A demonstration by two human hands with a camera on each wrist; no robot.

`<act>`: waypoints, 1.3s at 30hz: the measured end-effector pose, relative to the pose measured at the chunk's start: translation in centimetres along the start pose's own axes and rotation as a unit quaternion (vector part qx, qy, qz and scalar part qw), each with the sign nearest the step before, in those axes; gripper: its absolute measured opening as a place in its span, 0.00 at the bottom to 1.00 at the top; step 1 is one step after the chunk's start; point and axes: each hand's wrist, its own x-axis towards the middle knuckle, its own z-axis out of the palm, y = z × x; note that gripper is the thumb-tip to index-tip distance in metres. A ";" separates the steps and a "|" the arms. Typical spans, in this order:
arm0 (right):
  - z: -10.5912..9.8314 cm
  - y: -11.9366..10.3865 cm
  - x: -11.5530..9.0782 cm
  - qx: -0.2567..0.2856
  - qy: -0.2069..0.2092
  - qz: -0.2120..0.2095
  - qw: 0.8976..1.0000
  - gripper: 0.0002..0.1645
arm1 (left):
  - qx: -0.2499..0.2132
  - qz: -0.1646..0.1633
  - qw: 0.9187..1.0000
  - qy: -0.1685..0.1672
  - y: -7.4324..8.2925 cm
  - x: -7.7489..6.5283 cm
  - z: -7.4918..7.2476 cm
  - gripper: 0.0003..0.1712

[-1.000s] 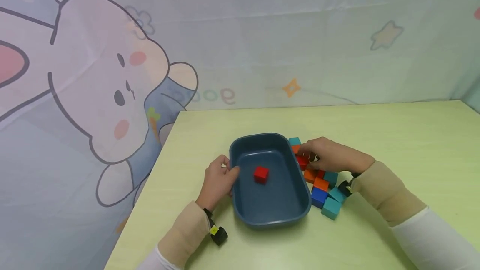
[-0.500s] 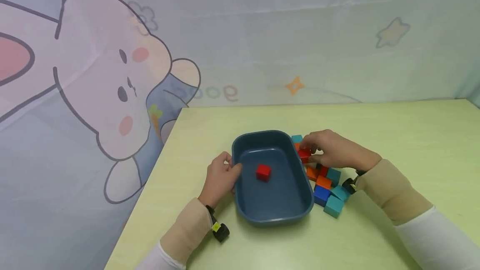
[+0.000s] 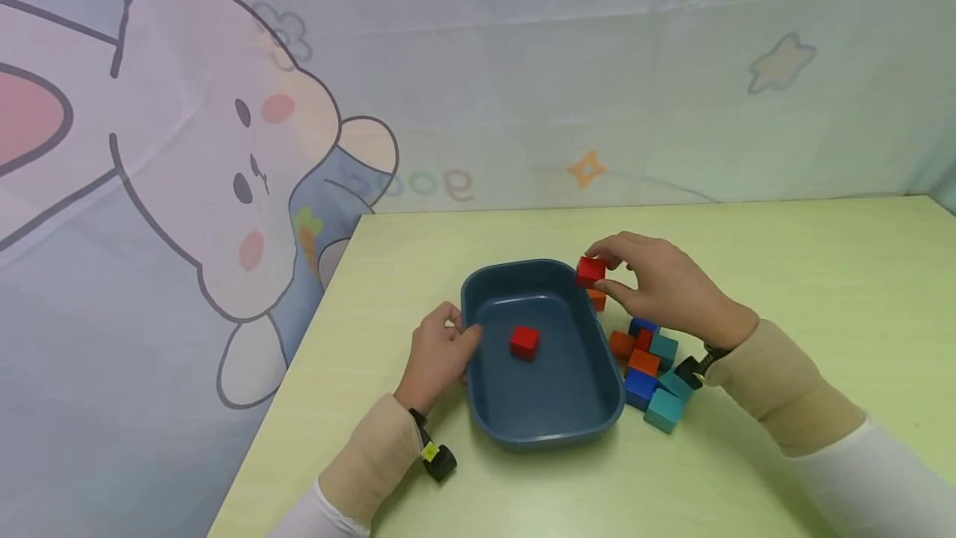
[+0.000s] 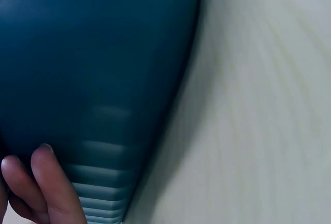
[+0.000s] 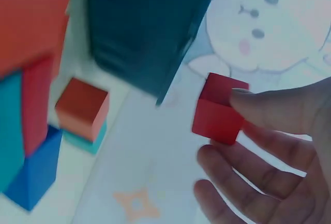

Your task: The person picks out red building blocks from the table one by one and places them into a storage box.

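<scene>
My right hand [image 3: 660,281] pinches a red cube [image 3: 591,271] between thumb and fingers, raised by the far right corner of a dark blue tray [image 3: 545,405]. The right wrist view shows the thumb on one face of that red cube [image 5: 218,113] and fingers under it. At the tray's left side, my left hand [image 3: 441,351] holds the rim, thumb on top. The fingers [image 4: 54,182] lie against its outer wall in the left wrist view. Inside the tray sits another red cube [image 3: 524,342].
Right of the tray lies a cluster of several blocks, among them a blue block [image 3: 640,388], a teal block [image 3: 664,411] and an orange block [image 3: 644,362]. Another orange block [image 3: 597,299] sits near the tray's right rim. Behind the table [image 3: 821,297] hangs a printed cloth [image 3: 560,90].
My right hand has taken hold of a red cube among the blocks and lifted it toward the tray's far right corner. The left hand has stayed at the rim.
</scene>
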 end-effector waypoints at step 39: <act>-0.4 1.4 0.0 -0.009 -0.151 0.030 0.988 0.02 | -0.003 0.001 1.000 0.006 0.4 0.4 1.0 0.10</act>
